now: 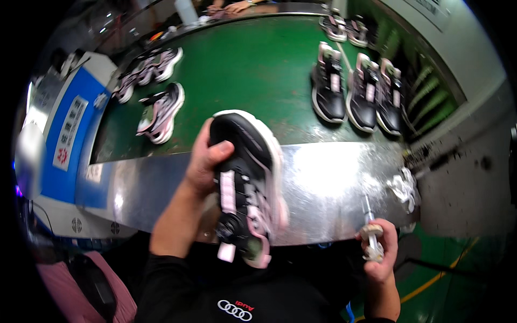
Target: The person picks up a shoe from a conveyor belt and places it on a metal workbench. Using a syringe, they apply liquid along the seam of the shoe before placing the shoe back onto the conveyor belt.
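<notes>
My left hand (202,164) grips a black and pink sneaker (245,142) around its forefoot, thumb pressed on the upper. The toe points away from me and the white sole faces right. A round black dial and pale pink straps show on the upper; the heel end hangs near my chest. In my right hand (388,250), at the lower right, is a syringe (370,231) with a thin tip pointing away. Whitish material is wrapped around its barrel. The syringe is apart from the sneaker.
Beyond the metal table edge (323,161) lies a green belt (247,64). Matching sneakers (328,89) stand at right; others (164,113) lie on their sides at left. Crumpled white tissue (404,188) sits by the right wall. Another person's hands (237,6) show at the far end.
</notes>
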`<state>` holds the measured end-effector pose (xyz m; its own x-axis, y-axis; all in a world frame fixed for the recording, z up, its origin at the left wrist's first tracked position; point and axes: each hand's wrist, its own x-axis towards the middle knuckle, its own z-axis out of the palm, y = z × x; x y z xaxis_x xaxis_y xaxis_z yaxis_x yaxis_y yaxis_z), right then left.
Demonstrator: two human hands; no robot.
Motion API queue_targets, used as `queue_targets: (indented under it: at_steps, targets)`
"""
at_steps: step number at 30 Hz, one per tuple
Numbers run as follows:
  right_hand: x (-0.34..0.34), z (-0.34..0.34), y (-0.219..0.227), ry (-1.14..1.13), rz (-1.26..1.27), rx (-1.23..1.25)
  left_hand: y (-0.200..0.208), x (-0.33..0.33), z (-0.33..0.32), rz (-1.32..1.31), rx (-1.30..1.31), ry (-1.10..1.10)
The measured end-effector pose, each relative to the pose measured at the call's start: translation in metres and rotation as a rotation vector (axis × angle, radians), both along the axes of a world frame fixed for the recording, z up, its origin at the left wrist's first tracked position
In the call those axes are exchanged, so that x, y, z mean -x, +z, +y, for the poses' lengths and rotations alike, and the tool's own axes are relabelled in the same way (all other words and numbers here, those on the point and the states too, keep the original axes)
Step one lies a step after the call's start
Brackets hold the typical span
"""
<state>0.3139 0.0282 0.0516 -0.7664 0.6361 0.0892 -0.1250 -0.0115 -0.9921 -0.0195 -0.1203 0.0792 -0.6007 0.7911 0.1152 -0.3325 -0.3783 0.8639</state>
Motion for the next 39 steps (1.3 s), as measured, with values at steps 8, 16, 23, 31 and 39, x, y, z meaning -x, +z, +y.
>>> queue_targets:
  at_steps: [8, 16, 23, 31, 39]
  targets:
    - [0.063, -0.012, 0.044, 0.41, 0.38, 0.174, -0.024, -0.021, -0.027, -0.143, -0.217, -0.11]
    - [0.111, -0.027, 0.073, 0.711, 0.539, 0.313, -0.033, -0.025, -0.03, 0.096, -0.225, -0.186]
    - [0.133, -0.034, 0.074, 0.74, 0.52, 0.247, -0.026, -0.029, -0.033, 0.221, -0.242, -0.179]
    - [0.132, -0.036, 0.078, 0.713, 0.417, 0.204, -0.021, -0.029, -0.037, 0.373, -0.245, -0.165]
    - [0.132, -0.034, 0.077, 0.716, 0.4, 0.168, -0.023, -0.028, -0.039, 0.362, -0.238, -0.146]
